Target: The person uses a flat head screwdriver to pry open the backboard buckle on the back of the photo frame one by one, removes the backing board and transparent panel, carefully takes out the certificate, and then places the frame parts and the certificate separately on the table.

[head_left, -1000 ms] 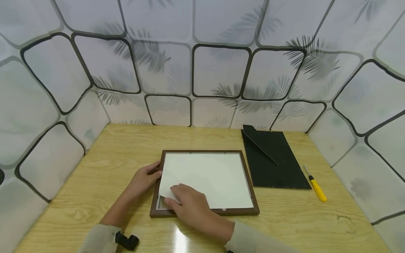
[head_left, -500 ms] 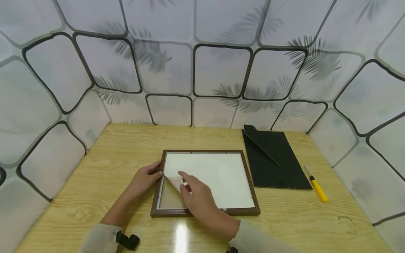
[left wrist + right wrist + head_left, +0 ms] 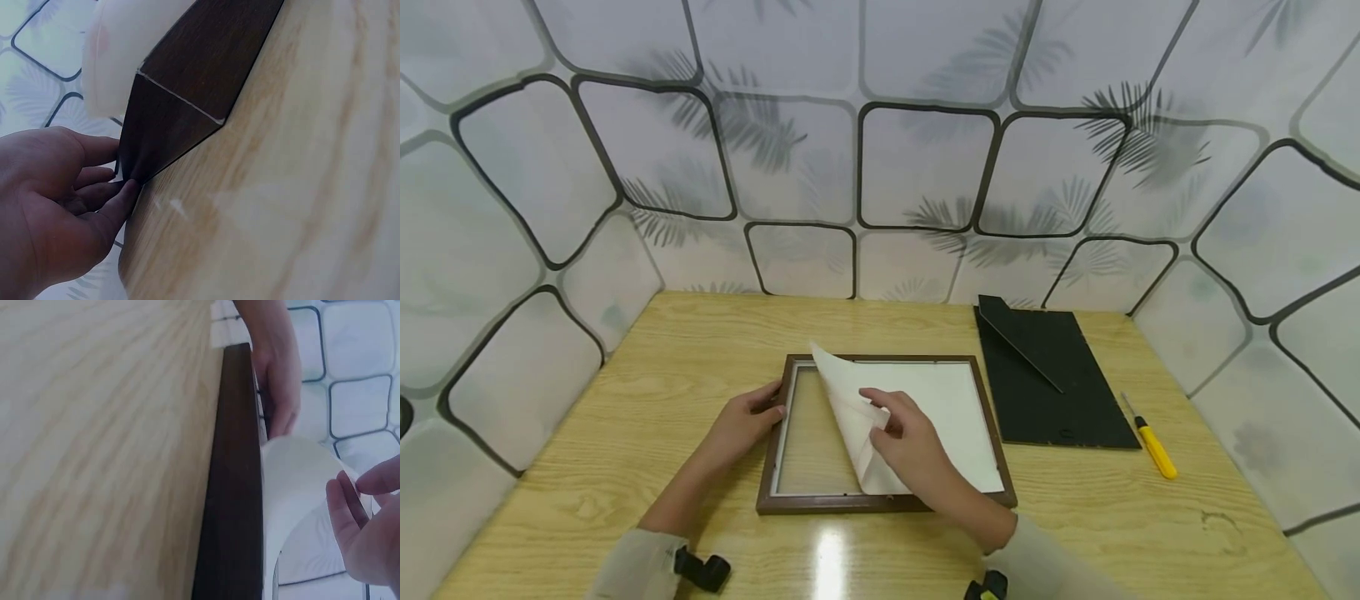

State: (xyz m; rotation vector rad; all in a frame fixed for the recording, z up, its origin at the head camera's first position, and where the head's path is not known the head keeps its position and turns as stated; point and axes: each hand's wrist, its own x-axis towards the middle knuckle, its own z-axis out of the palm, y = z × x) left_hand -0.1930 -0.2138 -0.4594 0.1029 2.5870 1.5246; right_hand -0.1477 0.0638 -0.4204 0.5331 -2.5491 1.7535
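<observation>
A brown picture frame (image 3: 820,505) lies face down on the table, a clear pane (image 3: 812,450) showing at its left. Across its right part lies a white sheet of paper (image 3: 958,417), the left part lifted and curled over. My right hand (image 3: 917,450) pinches that curled part between thumb and fingers; in the right wrist view the paper (image 3: 300,472) bends up above the frame's edge (image 3: 234,487). My left hand (image 3: 741,429) holds the frame's left side, thumb and fingers at its edge (image 3: 175,94) in the left wrist view.
Right of the frame lies a black backing board (image 3: 1045,392) with a stand leg (image 3: 1011,337) on it. Beyond that is a screwdriver with a yellow handle (image 3: 1157,452). The wood-grain table (image 3: 715,333) meets a patterned cloth wall (image 3: 797,258) behind and at both sides.
My right hand has moved right and up, peeling the paper's lower-left corner back, then its whole left part, baring the pane. My left hand stays at the frame's left side.
</observation>
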